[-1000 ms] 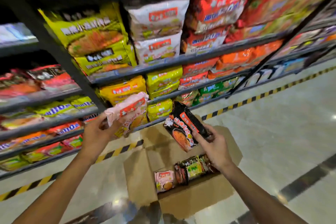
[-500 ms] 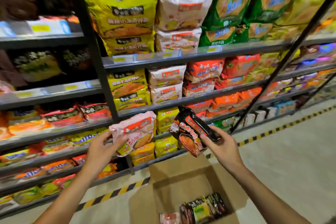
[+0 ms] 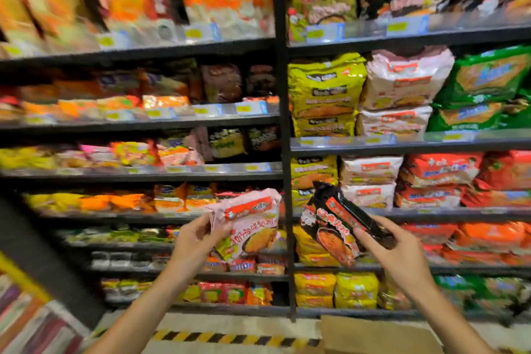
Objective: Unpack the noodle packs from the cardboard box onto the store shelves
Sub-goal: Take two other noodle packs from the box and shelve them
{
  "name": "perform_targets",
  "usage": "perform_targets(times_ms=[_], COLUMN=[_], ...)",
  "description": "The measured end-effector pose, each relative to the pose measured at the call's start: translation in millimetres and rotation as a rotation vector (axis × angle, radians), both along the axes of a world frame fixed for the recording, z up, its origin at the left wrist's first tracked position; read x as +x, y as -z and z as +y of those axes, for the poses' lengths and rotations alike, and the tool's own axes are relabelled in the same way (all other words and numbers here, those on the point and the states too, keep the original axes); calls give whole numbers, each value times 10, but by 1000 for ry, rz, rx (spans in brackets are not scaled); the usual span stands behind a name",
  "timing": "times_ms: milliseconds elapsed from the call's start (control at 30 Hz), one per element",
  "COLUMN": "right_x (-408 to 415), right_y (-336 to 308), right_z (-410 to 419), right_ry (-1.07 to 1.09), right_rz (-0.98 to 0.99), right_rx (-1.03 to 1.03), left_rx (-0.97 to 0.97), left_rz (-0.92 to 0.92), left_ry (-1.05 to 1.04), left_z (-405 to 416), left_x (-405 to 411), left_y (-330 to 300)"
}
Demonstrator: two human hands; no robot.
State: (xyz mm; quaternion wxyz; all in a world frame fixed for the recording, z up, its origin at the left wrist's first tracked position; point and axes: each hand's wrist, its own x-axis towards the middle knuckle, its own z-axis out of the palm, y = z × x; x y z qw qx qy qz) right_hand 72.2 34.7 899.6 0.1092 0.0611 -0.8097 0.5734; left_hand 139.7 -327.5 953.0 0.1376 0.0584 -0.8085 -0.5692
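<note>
My left hand (image 3: 195,241) grips a pink noodle pack (image 3: 248,224) by its left edge, held up in front of the shelves. My right hand (image 3: 399,253) grips a black noodle pack (image 3: 333,224) with red lettering, tilted, just right of the black shelf upright (image 3: 283,129). The two packs are side by side, a small gap apart. Only a flap of the cardboard box (image 3: 373,333) shows at the bottom edge; its contents are out of view.
Dark metal shelves (image 3: 402,142) full of noodle multipacks fill the view: yellow (image 3: 324,95), pink-white (image 3: 402,80), green (image 3: 482,86) and red (image 3: 439,175) bags. A yellow-black hazard stripe (image 3: 230,338) runs along the floor below. The left side is motion-blurred.
The view has tilted upward and moved closer to the shelves, so the box has dropped nearly out of view. Both hands still hold their packs, raised slightly in front of the shelves.
</note>
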Motion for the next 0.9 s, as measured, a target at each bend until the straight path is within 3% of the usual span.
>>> perform_targets(times_ms=[200,567,900], right_x=[-88,-399,-678], right_y=[-349,-1064,-1298], right_z=[-733,-2265,-2592], right_ry=[-54,-37,-21], right_rz=[13,150,178], right_rx=[-41,58,63], left_rx=[23,-15,-97], left_rz=[73,253,452], left_ry=[-89,36,111], left_z=[-739,-2312,-2507], left_x=[44,-498,-1415], left_y=[-276,-616,-1059])
